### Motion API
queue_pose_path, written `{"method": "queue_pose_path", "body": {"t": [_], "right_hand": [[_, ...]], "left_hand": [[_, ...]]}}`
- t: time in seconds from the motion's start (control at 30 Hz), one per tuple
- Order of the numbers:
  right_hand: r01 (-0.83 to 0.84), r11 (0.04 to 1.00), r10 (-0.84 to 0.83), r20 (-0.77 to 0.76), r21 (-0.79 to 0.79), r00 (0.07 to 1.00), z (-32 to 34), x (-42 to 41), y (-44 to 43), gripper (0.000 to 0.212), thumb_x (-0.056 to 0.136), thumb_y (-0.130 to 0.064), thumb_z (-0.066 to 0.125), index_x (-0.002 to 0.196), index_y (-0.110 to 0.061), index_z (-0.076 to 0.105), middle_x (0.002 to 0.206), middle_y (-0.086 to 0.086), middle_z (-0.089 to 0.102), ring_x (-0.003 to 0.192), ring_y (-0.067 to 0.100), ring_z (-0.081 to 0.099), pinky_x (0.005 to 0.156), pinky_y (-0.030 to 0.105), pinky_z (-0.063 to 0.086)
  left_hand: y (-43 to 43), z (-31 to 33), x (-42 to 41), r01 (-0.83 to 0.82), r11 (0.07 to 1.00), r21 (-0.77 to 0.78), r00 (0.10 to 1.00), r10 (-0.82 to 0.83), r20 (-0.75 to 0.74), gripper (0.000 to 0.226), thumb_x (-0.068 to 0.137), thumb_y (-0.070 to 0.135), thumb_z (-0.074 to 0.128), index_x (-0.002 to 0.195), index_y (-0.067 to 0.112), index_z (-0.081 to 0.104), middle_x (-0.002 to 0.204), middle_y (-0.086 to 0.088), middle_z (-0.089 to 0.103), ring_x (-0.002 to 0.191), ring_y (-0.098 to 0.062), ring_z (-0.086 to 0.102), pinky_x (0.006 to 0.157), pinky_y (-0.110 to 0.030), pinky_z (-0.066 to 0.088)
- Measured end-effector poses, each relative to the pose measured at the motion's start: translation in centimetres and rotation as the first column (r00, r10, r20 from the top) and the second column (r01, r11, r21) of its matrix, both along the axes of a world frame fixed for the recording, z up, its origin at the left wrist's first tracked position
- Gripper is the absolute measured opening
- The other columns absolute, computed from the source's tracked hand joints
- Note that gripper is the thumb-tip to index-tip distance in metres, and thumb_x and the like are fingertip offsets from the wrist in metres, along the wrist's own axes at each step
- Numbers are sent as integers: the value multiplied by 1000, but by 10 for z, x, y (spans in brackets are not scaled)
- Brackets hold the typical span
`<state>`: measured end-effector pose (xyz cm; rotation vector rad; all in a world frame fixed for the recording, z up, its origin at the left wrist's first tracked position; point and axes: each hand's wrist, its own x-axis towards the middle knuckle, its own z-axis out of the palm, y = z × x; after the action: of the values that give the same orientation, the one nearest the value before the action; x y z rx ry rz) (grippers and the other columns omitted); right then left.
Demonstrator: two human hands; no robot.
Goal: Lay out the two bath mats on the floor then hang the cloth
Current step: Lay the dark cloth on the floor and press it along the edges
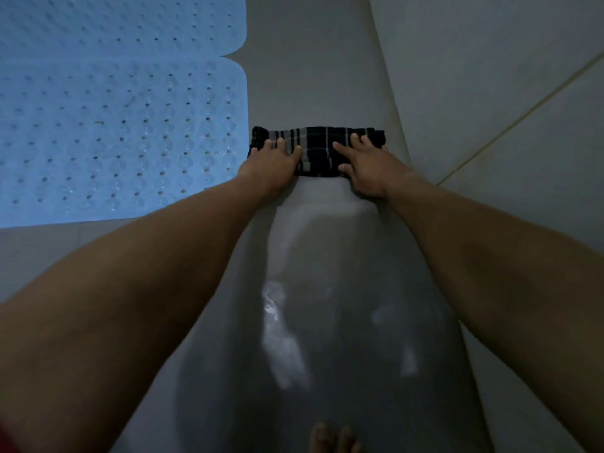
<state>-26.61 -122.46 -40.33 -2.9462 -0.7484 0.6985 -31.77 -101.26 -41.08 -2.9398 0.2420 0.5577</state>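
Observation:
Two light blue bath mats with rows of small holes lie flat side by side on the floor at the left, one farther (98,24) and one nearer (114,142). A dark plaid cloth (318,145) with pale stripes is draped across a smooth grey ledge (327,223) in the middle. My left hand (274,165) lies on the cloth's left end with its fingers over it. My right hand (367,168) lies on the right end, fingers spread on top and thumb at the lower edge. The cloth's far side is hidden.
Pale floor tiles with a grout line (523,106) run at the right. The grey ledge stretches from the cloth down toward me, with wet glints on it. My toes (330,439) show at the bottom edge.

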Motion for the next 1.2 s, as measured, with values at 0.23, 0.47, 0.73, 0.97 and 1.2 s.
{"method": "queue_pose_path", "body": {"t": [0.23, 0.47, 0.73, 0.97, 1.2], "right_hand": [[-28, 998, 23, -95, -57, 995, 48, -14, 7, 34, 104, -29, 43, 132, -14, 53, 134, 20, 55, 117, 36, 54, 88, 35, 40], [-18, 977, -35, -239, -214, 970, 67, -61, 16, 52, 96, -48, 48, 136, -17, 57, 143, 13, 52, 121, 30, 53, 101, 36, 42], [179, 981, -190, -202, -73, 961, 24, -123, -2, 58, 108, -37, 23, 158, -30, -4, 165, 5, -14, 151, 27, -14, 120, 53, -4], [206, 978, -208, -210, -32, 955, 20, -137, -4, 60, 108, -34, 27, 157, -34, -8, 164, 2, -19, 151, 24, -18, 120, 53, -5], [256, 965, -250, -120, 45, 961, 19, -148, -3, 59, 104, -47, 31, 158, -31, 13, 167, 3, 1, 153, 23, -4, 121, 52, 1]], "left_hand": [[-4, 40, -23, 105, 989, -106, 994, -108, -25, 40, 101, 27, 39, 128, 8, 61, 123, -25, 62, 111, -42, 59, 95, -43, 48], [-6, 46, -81, 81, 985, -150, 992, -94, -86, 48, 103, 36, 25, 126, 15, 62, 128, -24, 58, 116, -40, 54, 93, -38, 42], [-11, 2, -128, -117, 966, -231, 993, 107, -56, 58, 107, 42, 16, 158, 26, -7, 166, -11, -9, 152, -27, -12, 121, -50, -3], [-12, -1, -153, -125, 959, -254, 992, 125, -16, 60, 106, 43, 15, 158, 25, -9, 165, -10, -15, 151, -25, -17, 123, -50, -4], [-19, 19, -160, -168, 964, -206, 972, 197, 130, 52, 102, 47, 27, 146, 22, 40, 156, -15, 35, 143, -31, 30, 116, -53, 21]]}}
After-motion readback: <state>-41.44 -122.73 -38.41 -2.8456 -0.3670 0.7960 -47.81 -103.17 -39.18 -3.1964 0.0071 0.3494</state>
